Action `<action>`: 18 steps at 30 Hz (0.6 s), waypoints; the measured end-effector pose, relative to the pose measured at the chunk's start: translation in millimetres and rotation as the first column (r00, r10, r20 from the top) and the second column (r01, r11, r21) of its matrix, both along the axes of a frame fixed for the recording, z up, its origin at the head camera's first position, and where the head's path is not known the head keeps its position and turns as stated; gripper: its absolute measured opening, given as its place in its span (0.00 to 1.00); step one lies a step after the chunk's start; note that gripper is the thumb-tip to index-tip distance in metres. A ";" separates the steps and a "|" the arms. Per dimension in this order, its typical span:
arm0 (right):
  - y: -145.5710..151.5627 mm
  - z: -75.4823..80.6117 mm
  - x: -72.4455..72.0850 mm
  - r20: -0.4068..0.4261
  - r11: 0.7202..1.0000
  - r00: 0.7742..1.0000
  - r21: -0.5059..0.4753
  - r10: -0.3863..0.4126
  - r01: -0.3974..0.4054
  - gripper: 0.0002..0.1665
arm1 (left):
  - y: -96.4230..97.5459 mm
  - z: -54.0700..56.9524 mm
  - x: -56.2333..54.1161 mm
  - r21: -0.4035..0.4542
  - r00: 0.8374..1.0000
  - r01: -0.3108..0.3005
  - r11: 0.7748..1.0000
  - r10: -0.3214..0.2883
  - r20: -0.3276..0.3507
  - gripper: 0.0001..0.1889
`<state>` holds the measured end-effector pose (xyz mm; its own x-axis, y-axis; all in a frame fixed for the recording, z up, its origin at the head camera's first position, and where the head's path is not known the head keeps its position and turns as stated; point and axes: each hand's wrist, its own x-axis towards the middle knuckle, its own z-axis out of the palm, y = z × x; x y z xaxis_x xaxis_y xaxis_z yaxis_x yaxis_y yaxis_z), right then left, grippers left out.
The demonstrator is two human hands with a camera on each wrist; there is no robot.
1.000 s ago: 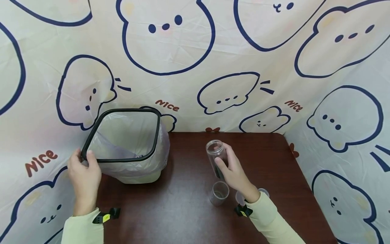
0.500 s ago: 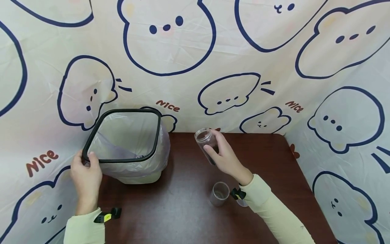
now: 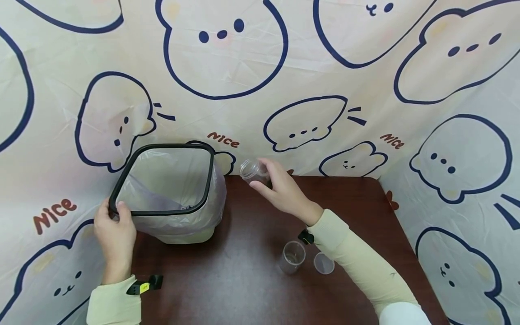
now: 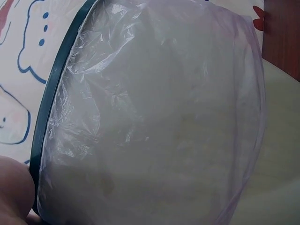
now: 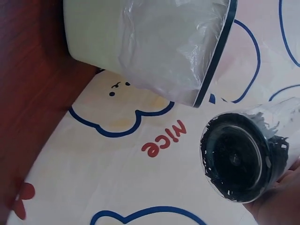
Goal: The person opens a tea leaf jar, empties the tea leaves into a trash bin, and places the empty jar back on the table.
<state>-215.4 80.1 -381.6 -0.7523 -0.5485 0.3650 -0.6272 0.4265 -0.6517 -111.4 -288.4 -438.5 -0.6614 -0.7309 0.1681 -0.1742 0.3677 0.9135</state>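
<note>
On the left of the head view, my left hand (image 3: 115, 239) grips the front left corner of a trash bin's black rim (image 3: 162, 213). A thin translucent bag (image 4: 154, 103) lines the bin and folds over its pale green outside. My right hand (image 3: 289, 194) holds a clear bottle (image 3: 252, 169) with a threaded, uncapped mouth. The bottle tilts toward the bin, just right of it and raised above the table. From the right wrist view, its base (image 5: 234, 157) looks black with flaky edges. How much is inside the bottle cannot be told.
A clear cup (image 3: 292, 258) stands on the dark brown table (image 3: 227, 280), with a round clear lid (image 3: 324, 263) lying to its right. Behind the table hangs a patterned cloth (image 3: 243, 117), which also runs down the right side.
My right hand has lifted the bottle and carried it left toward the bin, tilting its mouth further that way. The round lid has come into fuller view. My left hand stays at the rim.
</note>
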 end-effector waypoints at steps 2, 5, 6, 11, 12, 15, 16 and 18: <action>-6.3 5.1 -3.4 -0.023 1.000 1.000 0.031 0.005 -0.005 0.36 | 0.3 0.7 0.0 0.004 1.000 -0.001 1.000 0.001 -0.004 0.25; -15.7 13.3 -7.8 -0.061 0.997 0.998 0.080 0.013 -0.008 0.38 | 0.7 1.0 0.5 0.018 1.000 -0.001 1.000 0.001 0.002 0.25; -18.9 16.0 -9.2 -0.074 0.996 0.997 0.094 0.017 -0.010 0.38 | 1.0 1.2 0.8 0.021 1.000 0.002 1.000 -0.002 0.000 0.26; -34.1 26.5 -13.3 -0.140 0.988 0.989 0.152 0.038 -0.017 0.39 | 1.3 1.6 1.3 0.035 1.000 0.003 0.999 -0.003 0.002 0.26; -36.9 27.2 -14.1 -0.148 0.987 0.988 0.160 0.041 -0.017 0.39 | 1.4 1.6 1.6 0.036 1.000 0.002 0.999 -0.002 0.003 0.26; -44.6 27.4 -15.2 -0.151 0.983 0.987 0.185 0.054 -0.025 0.40 | 1.3 2.3 2.4 0.048 1.000 -0.001 0.999 0.001 0.011 0.26; -47.0 27.3 -15.4 -0.151 0.981 0.987 0.194 0.057 -0.027 0.40 | 1.1 2.4 2.5 0.050 1.000 -0.003 0.999 0.002 0.013 0.26; -52.0 28.1 -15.2 -0.150 0.975 0.986 0.220 0.066 -0.032 0.41 | 1.0 2.6 2.7 0.053 1.000 0.000 0.999 -0.001 0.015 0.26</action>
<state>-230.6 28.1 -353.5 -0.6660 -0.6619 0.3441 -0.7371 0.5129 -0.4401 -108.7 -287.4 -435.9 -0.6642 -0.7381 0.1188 -0.1882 0.3188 0.9289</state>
